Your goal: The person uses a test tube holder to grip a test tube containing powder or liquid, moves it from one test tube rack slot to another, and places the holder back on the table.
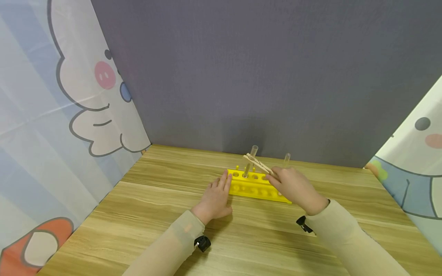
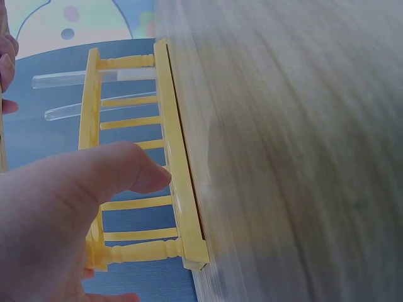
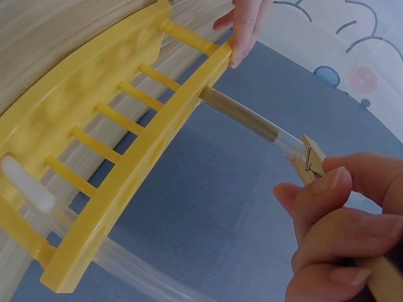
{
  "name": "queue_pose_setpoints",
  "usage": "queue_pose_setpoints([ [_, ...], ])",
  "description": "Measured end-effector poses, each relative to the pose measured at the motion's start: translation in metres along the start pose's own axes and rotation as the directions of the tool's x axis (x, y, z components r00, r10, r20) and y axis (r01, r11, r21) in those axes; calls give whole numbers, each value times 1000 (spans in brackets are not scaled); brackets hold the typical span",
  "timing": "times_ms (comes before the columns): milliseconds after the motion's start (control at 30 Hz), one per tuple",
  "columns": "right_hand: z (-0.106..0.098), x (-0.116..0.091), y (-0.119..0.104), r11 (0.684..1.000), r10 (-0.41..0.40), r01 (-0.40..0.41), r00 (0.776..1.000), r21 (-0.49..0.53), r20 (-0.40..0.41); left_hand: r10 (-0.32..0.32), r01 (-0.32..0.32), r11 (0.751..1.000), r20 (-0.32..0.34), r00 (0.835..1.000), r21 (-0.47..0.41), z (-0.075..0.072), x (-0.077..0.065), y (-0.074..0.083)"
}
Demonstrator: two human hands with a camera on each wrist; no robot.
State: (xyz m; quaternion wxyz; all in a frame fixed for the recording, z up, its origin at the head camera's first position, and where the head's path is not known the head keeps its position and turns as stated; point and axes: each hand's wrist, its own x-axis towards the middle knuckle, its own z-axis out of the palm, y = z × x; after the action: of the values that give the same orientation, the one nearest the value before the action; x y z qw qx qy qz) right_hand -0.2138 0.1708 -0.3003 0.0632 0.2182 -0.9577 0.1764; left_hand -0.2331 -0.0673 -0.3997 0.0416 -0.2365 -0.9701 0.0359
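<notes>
My right hand [image 1: 295, 188] grips a wooden test tube holder [image 1: 261, 166]. Its jaws clasp a glass test tube [image 3: 242, 114] near the top, and brownish contents fill much of that tube. The tube's lower end stands in a hole of the yellow test tube rack [image 1: 257, 191], tilted slightly in the head view. At the rack's left end rests my left hand [image 1: 214, 201], fingers straight on the top board and thumb [image 2: 135, 167] overlapping the rack in the left wrist view. A second test tube [image 1: 287, 159], partly behind my right hand, is at the rack's right end.
White material [image 3: 28, 182] shows in a tube at the rack's right end. Yellow pegs [image 1: 237, 168] line the rack's back edge. The wood-grain table [image 1: 155, 214] meets a grey panel [image 1: 241, 76] behind, with cartoon-printed cloths [image 1: 27, 115] on both sides.
</notes>
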Motion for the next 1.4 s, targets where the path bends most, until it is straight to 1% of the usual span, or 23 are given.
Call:
queue_pose_setpoints([
  [133,0,0,0,1000,-10,10,1000,-6,-11,-1,1,1000,6,1000,-6,1,0,0],
  [300,-1,1,0,1000,-18,18,1000,-6,-23,2,-2,1000,-9,1000,-3,0,0,0],
  [800,0,3,0,1000,-29,29,999,0,-32,7,-8,1000,-17,1000,-7,2,0,0],
  [1000,0,3,-1,999,-43,43,998,-8,-40,0,0,1000,-6,1000,16,2,0,1],
  [1167,0,4,-1,999,-38,38,999,-1,-32,0,0,1000,-11,1000,30,2,0,1],
  [1400,0,5,-2,999,-34,35,999,5,-30,-5,5,1000,2,1000,10,0,-1,1],
])
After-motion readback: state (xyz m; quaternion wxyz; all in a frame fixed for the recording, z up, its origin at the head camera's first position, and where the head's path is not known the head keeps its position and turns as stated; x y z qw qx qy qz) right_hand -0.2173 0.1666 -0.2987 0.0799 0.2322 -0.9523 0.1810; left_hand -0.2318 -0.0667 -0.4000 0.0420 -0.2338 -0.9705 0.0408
